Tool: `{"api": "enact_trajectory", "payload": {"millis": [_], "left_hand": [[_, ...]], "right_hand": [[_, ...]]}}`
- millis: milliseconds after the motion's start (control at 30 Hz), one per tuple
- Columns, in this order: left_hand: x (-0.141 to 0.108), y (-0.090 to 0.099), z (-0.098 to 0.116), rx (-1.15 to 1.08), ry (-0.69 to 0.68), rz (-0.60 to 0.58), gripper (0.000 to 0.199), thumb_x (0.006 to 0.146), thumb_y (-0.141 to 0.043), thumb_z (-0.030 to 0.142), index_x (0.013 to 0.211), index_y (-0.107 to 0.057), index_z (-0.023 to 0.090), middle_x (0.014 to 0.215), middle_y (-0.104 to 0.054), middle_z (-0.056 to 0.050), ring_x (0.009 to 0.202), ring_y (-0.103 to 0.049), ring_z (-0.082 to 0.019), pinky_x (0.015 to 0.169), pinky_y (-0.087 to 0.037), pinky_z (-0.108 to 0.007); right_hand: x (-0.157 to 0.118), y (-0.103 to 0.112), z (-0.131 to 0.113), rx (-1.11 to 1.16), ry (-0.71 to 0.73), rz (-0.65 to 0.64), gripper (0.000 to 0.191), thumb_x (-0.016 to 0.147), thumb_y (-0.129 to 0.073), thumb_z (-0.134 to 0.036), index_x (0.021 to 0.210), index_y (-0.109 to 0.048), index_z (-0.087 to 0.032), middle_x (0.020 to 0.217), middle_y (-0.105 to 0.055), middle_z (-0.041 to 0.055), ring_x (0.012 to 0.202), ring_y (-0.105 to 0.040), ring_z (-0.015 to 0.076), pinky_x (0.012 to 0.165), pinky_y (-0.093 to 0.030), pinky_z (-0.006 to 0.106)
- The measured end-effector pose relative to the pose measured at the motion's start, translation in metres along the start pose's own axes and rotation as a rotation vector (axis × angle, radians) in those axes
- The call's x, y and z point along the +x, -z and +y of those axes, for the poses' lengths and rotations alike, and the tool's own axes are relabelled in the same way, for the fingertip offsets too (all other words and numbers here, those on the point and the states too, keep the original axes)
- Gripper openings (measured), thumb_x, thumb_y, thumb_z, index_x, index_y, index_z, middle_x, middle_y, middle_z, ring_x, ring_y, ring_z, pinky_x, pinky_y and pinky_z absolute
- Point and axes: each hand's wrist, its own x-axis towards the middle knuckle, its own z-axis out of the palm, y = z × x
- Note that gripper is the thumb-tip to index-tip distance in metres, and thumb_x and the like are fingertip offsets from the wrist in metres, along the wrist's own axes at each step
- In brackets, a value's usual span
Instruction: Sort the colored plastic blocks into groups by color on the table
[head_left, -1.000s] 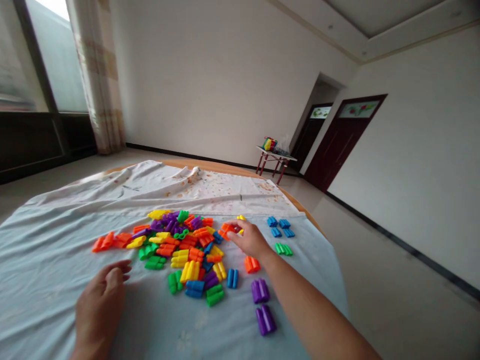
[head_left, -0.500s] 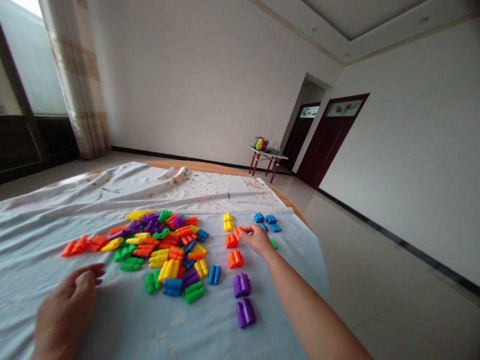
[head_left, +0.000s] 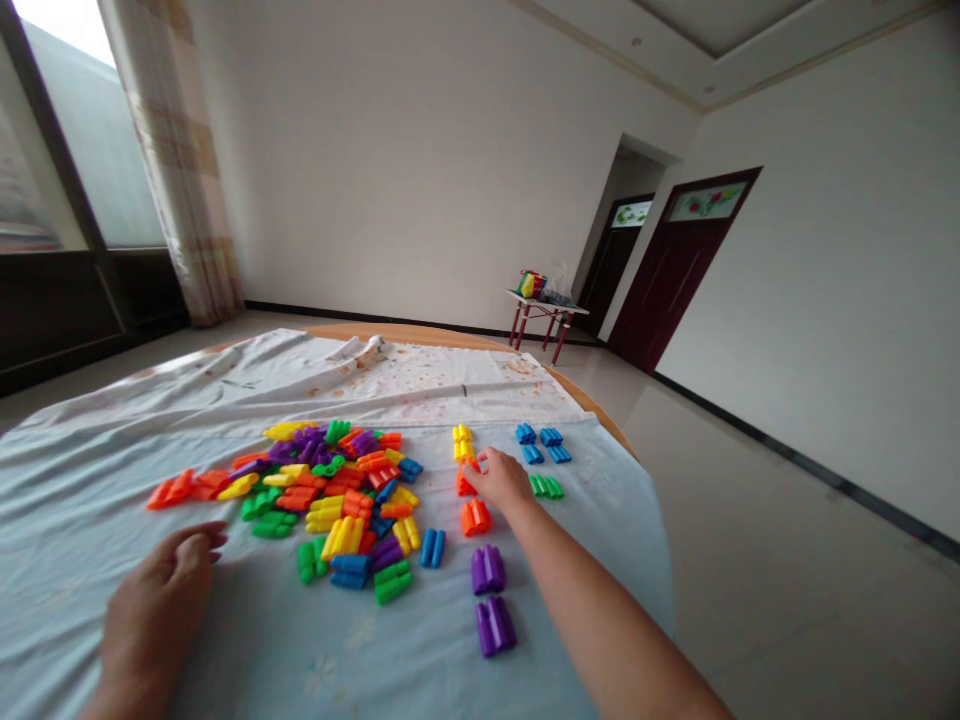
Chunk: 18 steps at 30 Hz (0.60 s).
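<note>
My right hand (head_left: 499, 478) pinches an orange plastic block (head_left: 466, 482) at the column of blocks right of the pile; its fingertips partly cover the block. Yellow blocks (head_left: 463, 443) lie just beyond it. Nearer me come another orange block (head_left: 475, 517) and two purple blocks (head_left: 489, 569). My left hand (head_left: 161, 595), fingers loosely bent and holding nothing, is over the cloth at the near left. The mixed pile (head_left: 330, 490) of orange, yellow, green, purple and blue ribbed blocks spreads beyond and to the right of it.
Several blue blocks (head_left: 541, 442) and green blocks (head_left: 547, 487) lie right of my right hand. A light blue and white cloth (head_left: 262, 640) with folds covers the round table (head_left: 420, 333). Further back, a small table (head_left: 547, 303) carries a colourful bag (head_left: 532, 284).
My right hand has brought the orange block slightly left and down onto the orange spot in the column. The green blocks beside it now show more. The view has shifted slightly; my left hand stays empty.
</note>
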Motion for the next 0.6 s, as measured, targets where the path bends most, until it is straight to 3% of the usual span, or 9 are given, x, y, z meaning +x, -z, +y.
{"api": "enact_trajectory", "payload": {"millis": [133, 267, 467, 600], "left_hand": [[-0.002, 0.001, 0.003, -0.045, -0.014, -0.006, 0.029, 0.079, -0.036, 0.033, 0.089, -0.062, 0.024, 0.08, -0.066, 0.0, 0.08, -0.061, -0.018, 0.065, -0.041, -0.025], [-0.005, 0.003, 0.008, -0.019, -0.022, -0.028, 0.033, 0.08, -0.035, 0.033, 0.096, -0.061, 0.02, 0.084, -0.067, -0.002, 0.081, -0.061, -0.018, 0.067, -0.041, -0.024], [-0.007, 0.002, 0.012, 0.034, -0.053, -0.072, 0.036, 0.081, -0.035, 0.033, 0.101, -0.061, 0.018, 0.094, -0.067, -0.005, 0.086, -0.06, -0.019, 0.069, -0.042, -0.025], [-0.005, 0.001, 0.012, 0.077, -0.057, -0.083, 0.038, 0.08, -0.035, 0.034, 0.1, -0.063, 0.018, 0.092, -0.069, -0.006, 0.084, -0.062, -0.02, 0.066, -0.044, -0.026]], "right_hand": [[-0.001, 0.008, -0.001, 0.017, 0.063, 0.048, 0.032, 0.081, -0.055, -0.043, 0.099, -0.061, -0.017, 0.087, -0.066, 0.0094, 0.084, -0.061, 0.0217, 0.074, -0.044, 0.031], [-0.012, 0.021, -0.025, 0.165, 0.305, 0.1, 0.022, 0.083, -0.055, -0.03, 0.099, -0.062, -0.016, 0.093, -0.064, 0.0081, 0.087, -0.059, 0.018, 0.08, -0.043, 0.029], [-0.042, 0.012, -0.084, 0.269, 0.662, -0.164, 0.021, 0.077, -0.064, -0.026, 0.097, -0.065, -0.019, 0.094, -0.066, 0.0039, 0.092, -0.058, 0.0174, 0.087, -0.042, 0.03], [-0.044, 0.002, -0.1, 0.237, 0.656, -0.203, 0.028, 0.074, -0.066, -0.024, 0.101, -0.065, -0.018, 0.103, -0.065, 0.0069, 0.101, -0.056, 0.02, 0.093, -0.041, 0.033]]}}
